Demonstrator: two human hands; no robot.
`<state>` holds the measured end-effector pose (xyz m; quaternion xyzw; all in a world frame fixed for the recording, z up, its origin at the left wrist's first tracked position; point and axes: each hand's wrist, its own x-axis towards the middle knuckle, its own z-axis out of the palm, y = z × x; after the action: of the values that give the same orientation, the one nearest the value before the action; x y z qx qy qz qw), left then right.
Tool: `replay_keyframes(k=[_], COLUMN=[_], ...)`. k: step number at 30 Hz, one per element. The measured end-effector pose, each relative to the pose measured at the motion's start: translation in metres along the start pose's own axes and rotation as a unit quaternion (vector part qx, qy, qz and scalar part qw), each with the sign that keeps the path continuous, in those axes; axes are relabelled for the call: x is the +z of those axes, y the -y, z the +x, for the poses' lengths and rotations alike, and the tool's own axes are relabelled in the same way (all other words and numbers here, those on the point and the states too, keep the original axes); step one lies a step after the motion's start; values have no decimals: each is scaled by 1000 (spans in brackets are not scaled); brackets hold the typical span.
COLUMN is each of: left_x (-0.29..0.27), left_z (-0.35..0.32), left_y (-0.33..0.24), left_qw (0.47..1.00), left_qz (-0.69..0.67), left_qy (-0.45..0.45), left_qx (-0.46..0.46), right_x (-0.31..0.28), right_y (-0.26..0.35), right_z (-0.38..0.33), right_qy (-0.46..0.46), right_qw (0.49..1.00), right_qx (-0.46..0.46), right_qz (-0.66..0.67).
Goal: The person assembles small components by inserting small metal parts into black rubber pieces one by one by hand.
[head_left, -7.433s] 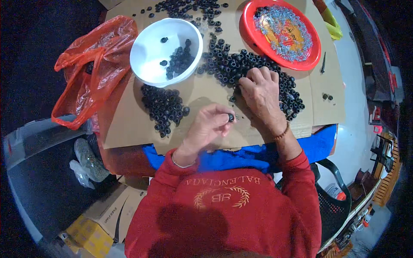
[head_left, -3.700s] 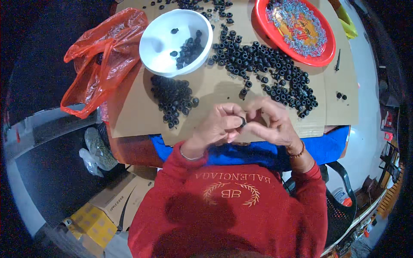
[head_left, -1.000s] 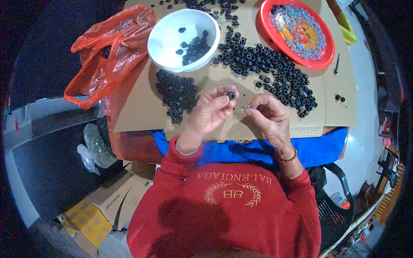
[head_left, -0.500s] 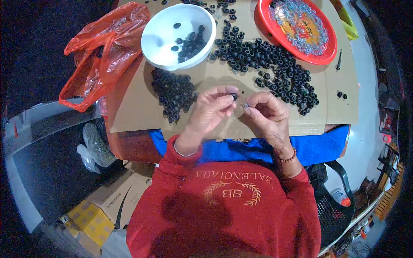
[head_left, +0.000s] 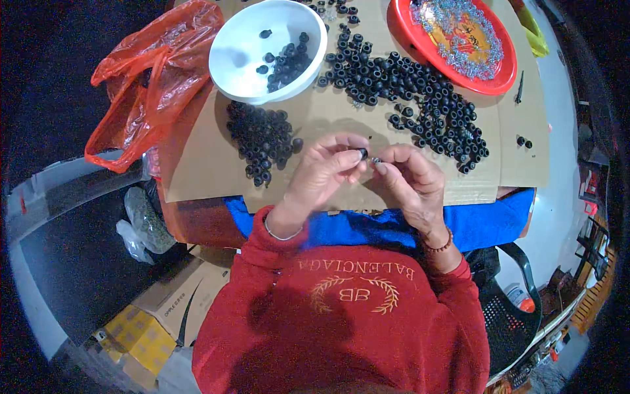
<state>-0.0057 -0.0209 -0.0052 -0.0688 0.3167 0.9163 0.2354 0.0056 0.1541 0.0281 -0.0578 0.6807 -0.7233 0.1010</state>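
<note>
Fingers of your left hand [head_left: 321, 174] pinch a black rounded fitting [head_left: 363, 153] at the middle of the frame, just above the cardboard sheet [head_left: 197, 164] on the table. Its exposed side faces right, toward your other hand; its long axis is too small to make out. The fitting looks dark, smooth and slightly glossy, mostly covered by your thumb. Your right hand [head_left: 417, 187] grips a tiny pale, shiny piece [head_left: 376, 160] between thumb and forefinger, close beside the fitting; you cannot tell whether they touch. Similar fittings, some showing ring-like open ends, lie in the heap [head_left: 453, 125] right of centre and the white bowl [head_left: 233, 46] upper left.
</note>
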Motion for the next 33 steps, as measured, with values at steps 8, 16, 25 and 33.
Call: replay_keyframes(k=[8,16,25,33], left_x=[6,3,-1,-6], left_z=[-1,-1,-1,-1], left_y=[0,0,-1,-1], left_qw=[994,987,995,998], left_qz=[110,157,98,-37], left_qy=[-3,-23,0,9], left_qx=[-5,-12,-27,-43], right_x=[-2,-2,0,2], right_y=[-2,-3,-8,-6], right_z=[8,11,11,5], right_qy=[-10,-16,-21,-42], right_qw=[962,970,967,996], right_qx=[-167,-151,-171,-56], right_qz=[-215,-191,-185,-49])
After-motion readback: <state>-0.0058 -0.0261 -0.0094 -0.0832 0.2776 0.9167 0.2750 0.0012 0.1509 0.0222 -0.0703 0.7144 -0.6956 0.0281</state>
